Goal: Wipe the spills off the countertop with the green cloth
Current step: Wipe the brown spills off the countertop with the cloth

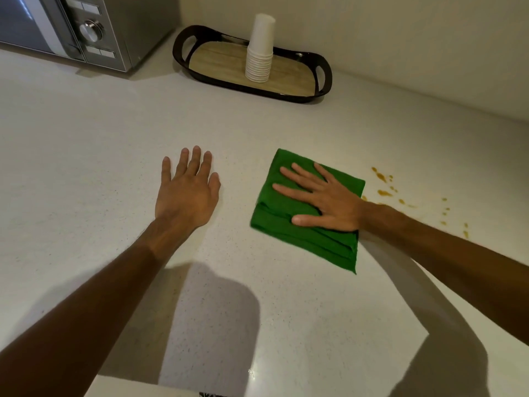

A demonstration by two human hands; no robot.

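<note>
On a pale countertop [257, 124], a folded green cloth [289, 222] is pressed flat under the right hand [329, 200], whose fingers are spread apart on the fabric. The left hand [186, 193] is laid palm-down just beside it, fingers extended and nearly together. Brown spills [383, 184] are seen immediately right of the cloth.

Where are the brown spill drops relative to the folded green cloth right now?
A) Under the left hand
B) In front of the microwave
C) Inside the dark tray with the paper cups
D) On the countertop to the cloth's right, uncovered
D: the brown spill drops lie on bare white countertop just right of the folded green cloth, which the right hand presses flat.
</note>
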